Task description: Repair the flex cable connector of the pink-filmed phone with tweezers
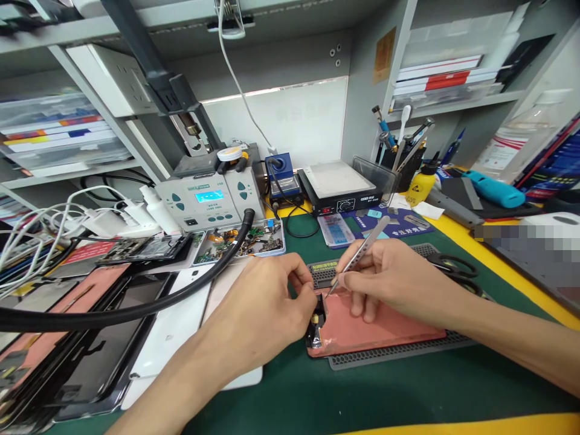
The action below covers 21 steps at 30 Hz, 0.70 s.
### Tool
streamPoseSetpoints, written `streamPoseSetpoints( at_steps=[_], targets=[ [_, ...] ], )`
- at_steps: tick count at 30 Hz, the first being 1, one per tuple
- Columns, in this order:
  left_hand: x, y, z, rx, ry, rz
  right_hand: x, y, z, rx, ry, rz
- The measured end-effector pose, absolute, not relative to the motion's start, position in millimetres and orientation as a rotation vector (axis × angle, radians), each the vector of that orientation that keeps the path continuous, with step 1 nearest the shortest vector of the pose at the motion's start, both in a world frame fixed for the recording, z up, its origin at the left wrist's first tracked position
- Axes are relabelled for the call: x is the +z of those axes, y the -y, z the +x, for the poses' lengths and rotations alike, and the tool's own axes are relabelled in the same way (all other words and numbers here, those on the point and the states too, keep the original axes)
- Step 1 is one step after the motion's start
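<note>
A phone screen assembly with a copper-coloured back (385, 323) lies on a grey perforated mat (357, 360). My right hand (385, 278) is closed around metal tweezers (362, 249), their tip down at the panel's left end. The lower fingers of that hand rest on the copper surface. At the same end my left hand (267, 302) has thumb and forefinger pinched together by the dark strip of parts (316, 326). What sits between those fingertips, if anything, is hidden.
A hot air station (212, 199) stands behind, its black hose (181, 305) crossing the left side. Phone panels (167, 338) lie at left, near a tray of circuit boards (272, 246). Black scissors (453, 266) are at right. A heating plate (339, 181) and yellow bottle (421, 181) stand farther back.
</note>
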<state>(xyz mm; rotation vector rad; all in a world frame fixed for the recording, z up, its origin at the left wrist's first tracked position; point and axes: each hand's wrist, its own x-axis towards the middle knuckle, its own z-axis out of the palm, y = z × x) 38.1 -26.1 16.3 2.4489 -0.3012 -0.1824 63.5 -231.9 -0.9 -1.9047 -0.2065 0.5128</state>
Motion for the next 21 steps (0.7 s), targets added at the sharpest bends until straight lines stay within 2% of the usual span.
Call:
streamPoseSetpoints(
  at_steps=[21],
  targets=[
    [21.7,21.6,48.6,-0.212,0.135,2.058,-1.8,235.9,67.5,0.477,0.129,-1.76]
  ],
)
